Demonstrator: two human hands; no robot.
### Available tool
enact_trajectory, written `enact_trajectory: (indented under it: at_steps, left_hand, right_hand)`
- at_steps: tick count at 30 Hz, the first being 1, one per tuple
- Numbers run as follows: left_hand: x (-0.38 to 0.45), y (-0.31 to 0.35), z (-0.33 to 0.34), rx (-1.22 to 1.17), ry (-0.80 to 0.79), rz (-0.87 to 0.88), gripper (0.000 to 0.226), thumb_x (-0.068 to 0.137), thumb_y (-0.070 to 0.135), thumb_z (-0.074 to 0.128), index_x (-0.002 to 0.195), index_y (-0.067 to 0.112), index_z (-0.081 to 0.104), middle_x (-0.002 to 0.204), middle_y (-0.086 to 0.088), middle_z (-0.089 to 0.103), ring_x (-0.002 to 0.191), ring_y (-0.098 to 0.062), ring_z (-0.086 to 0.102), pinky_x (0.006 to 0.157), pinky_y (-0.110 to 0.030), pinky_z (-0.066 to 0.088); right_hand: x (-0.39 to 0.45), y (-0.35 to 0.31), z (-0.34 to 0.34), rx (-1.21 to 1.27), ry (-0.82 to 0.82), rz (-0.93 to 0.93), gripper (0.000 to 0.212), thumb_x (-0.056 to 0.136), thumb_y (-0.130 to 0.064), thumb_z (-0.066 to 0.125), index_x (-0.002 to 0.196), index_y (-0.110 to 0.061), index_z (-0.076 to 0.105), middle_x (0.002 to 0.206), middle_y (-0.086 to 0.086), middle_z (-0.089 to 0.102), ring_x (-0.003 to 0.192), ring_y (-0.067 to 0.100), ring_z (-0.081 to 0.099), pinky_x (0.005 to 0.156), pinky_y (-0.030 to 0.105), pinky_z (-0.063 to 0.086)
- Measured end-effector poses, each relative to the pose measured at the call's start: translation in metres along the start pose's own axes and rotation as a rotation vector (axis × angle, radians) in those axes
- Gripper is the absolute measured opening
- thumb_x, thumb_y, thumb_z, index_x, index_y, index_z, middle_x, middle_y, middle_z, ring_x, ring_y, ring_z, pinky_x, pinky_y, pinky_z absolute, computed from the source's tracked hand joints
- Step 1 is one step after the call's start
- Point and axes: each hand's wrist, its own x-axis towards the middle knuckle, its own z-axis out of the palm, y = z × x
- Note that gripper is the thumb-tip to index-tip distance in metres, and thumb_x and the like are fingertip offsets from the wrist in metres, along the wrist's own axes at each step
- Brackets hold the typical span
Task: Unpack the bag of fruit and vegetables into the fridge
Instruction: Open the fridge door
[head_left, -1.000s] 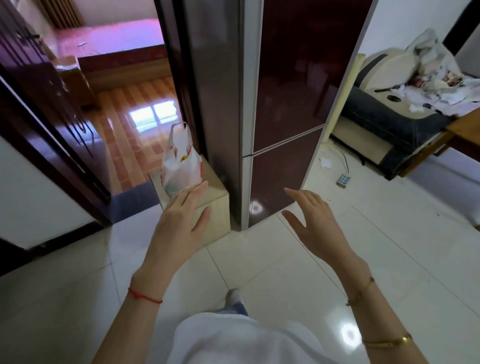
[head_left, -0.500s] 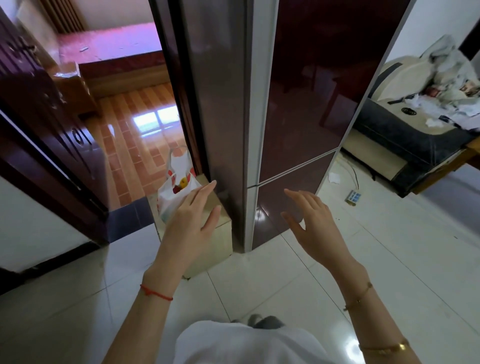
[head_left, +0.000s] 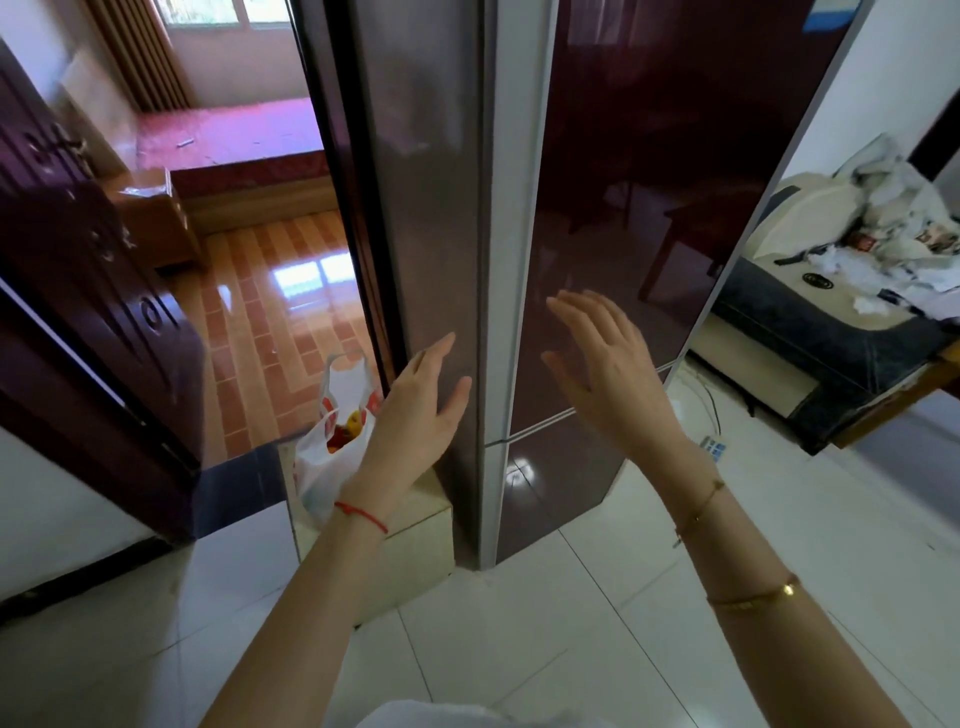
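A tall dark maroon fridge (head_left: 623, 182) stands straight ahead with both doors closed. A white plastic bag (head_left: 332, 447) holding red and yellow produce sits on a low beige box (head_left: 415, 525) against the fridge's left side. My left hand (head_left: 421, 405) is raised, open and empty, in front of the fridge's grey side panel, just right of the bag. My right hand (head_left: 608, 364) is open and empty, held up before the upper fridge door near its lower edge.
An open dark wooden door (head_left: 78, 270) stands at left, leading to a room with orange tiled floor (head_left: 270, 312). A cluttered sofa (head_left: 841, 291) and a wooden table edge (head_left: 904, 400) are at right. White floor tiles (head_left: 519, 649) lie below me.
The view has tilted up and come closer to the fridge. Both hands have risen from floor level to in front of the fridge. The bag has stayed on the box.
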Motion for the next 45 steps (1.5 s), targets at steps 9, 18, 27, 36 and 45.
enact_trajectory:
  at_steps: [9, 18, 27, 36, 45]
  left_hand:
    - [0.087, 0.004, 0.031, -0.027, -0.014, -0.002, 0.070, 0.094, 0.055, 0.038, 0.151, 0.018, 0.027, 0.156, -0.005, 0.032, 0.141, -0.023, 0.034, 0.111, -0.034, 0.029]
    - [0.123, 0.004, 0.048, -0.058, -0.070, -0.038, 0.089, 0.084, 0.072, 0.019, 0.151, 0.013, 0.022, 0.154, -0.012, 0.034, 0.139, -0.028, 0.037, 0.108, -0.040, 0.034]
    - [0.128, 0.001, 0.050, 0.011, -0.087, -0.039, 0.059, 0.102, 0.043, 0.034, 0.148, 0.007, 0.028, 0.152, -0.015, 0.035, 0.135, -0.028, 0.042, 0.105, -0.035, 0.036]
    - [0.125, 0.000, 0.048, 0.020, -0.104, -0.003, 0.067, 0.096, 0.057, 0.027, 0.142, 0.009, 0.034, 0.139, -0.015, 0.046, 0.115, -0.027, 0.055, 0.090, -0.039, 0.048]
    - [0.076, 0.028, 0.053, -0.074, -0.031, 0.230, 0.023, 0.098, 0.041, 0.046, 0.103, 0.021, 0.056, 0.073, 0.012, 0.060, 0.066, -0.001, 0.062, 0.061, -0.010, 0.047]
  right_hand:
    - [0.117, 0.001, 0.002, -0.151, 0.188, -0.248, 0.054, 0.098, -0.027, 0.052, 0.148, -0.012, 0.037, 0.157, 0.007, 0.032, 0.150, 0.028, 0.018, 0.121, 0.047, 0.022]
    - [0.166, -0.003, 0.008, -0.342, 0.191, -0.396, 0.056, 0.101, -0.026, 0.045, 0.152, -0.010, 0.028, 0.163, 0.008, 0.017, 0.152, 0.029, 0.004, 0.123, 0.049, 0.015]
    - [0.167, -0.002, 0.007, -0.395, 0.231, -0.391, 0.056, 0.100, -0.022, 0.049, 0.150, -0.005, 0.031, 0.163, 0.007, 0.017, 0.152, 0.028, 0.007, 0.124, 0.044, 0.013]
    - [0.158, -0.007, 0.007, -0.413, 0.248, -0.357, 0.055, 0.099, -0.021, 0.051, 0.149, -0.005, 0.035, 0.162, 0.008, 0.021, 0.152, 0.028, 0.008, 0.124, 0.044, 0.015]
    - [0.095, 0.011, -0.010, -0.324, 0.454, -0.300, 0.055, 0.097, -0.018, 0.059, 0.145, -0.002, 0.040, 0.158, 0.011, 0.028, 0.150, 0.028, 0.016, 0.123, 0.044, 0.020]
